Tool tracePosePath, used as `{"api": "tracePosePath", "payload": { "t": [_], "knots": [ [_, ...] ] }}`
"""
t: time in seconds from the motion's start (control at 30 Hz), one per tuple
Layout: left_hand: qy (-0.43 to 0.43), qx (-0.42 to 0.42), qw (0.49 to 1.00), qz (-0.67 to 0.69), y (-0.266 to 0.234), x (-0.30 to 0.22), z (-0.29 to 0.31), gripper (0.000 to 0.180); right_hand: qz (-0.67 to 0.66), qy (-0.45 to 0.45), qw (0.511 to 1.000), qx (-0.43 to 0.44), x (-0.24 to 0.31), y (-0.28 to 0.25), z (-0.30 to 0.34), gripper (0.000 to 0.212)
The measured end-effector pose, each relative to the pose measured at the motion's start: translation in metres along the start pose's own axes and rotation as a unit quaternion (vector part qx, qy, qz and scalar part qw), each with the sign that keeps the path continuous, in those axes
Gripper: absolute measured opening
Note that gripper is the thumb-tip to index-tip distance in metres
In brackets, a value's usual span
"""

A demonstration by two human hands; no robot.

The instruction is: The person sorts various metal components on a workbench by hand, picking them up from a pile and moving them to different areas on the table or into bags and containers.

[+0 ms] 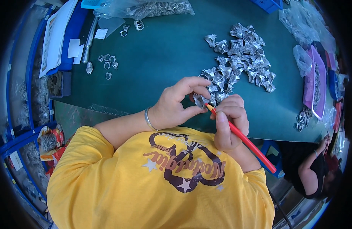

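Note:
Between the thumb and fingers of my left hand (179, 100) is a silver ring (200, 101), its round opening facing up toward me. My right hand (231, 120) grips a thick red pencil (247, 142), whose pointed tip meets or nearly meets the ring's edge. Just beyond my hands lies a heap of chunky silver rings (240, 57) on the green tabletop (160, 49). Off to the left are a small group of loose rings (108, 63) and a lone ring piece (89, 67).
A clear bag of rings (160, 9) lies at the far edge. Papers (55, 38) and a metal rod (90, 40) are at left. On the right stands a purple basket (308, 82) near plastic bags (298, 23). Another person (311, 171) sits at lower right.

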State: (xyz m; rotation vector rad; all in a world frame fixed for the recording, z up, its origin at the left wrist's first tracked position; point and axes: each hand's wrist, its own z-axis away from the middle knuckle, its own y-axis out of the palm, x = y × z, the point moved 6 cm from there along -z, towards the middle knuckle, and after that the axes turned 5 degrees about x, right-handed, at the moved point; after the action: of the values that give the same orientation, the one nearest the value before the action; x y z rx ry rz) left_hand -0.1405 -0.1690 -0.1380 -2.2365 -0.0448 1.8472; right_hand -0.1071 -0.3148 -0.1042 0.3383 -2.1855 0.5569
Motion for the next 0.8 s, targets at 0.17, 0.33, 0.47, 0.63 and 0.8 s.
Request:
{"api": "tracePosePath", "payload": {
  "t": [0.17,0.33,0.47,0.63,0.8],
  "knots": [
    [0.024,-0.002,0.999,-0.039,-0.002,-0.006,0.000,0.061,0.016,0.013,1.000,0.009,-0.002,0.000,0.000,0.005],
    [0.005,-0.008,1.000,0.024,-0.001,0.001,0.001,0.064,0.012,0.016,1.000,-0.001,-0.001,-0.003,0.001,0.004],
    [0.005,-0.030,0.990,0.141,-0.002,0.004,0.000,0.068,-0.015,0.007,0.999,-0.049,-0.003,-0.010,0.003,0.006],
    [0.014,-0.040,0.980,0.193,-0.002,0.005,0.000,0.071,-0.015,-0.007,0.998,-0.057,-0.003,-0.009,0.003,0.005],
    [-0.023,-0.023,0.982,0.188,-0.004,0.009,0.000,0.047,-0.011,-0.021,0.998,-0.061,0.000,-0.008,0.000,0.005]
  ]
}}
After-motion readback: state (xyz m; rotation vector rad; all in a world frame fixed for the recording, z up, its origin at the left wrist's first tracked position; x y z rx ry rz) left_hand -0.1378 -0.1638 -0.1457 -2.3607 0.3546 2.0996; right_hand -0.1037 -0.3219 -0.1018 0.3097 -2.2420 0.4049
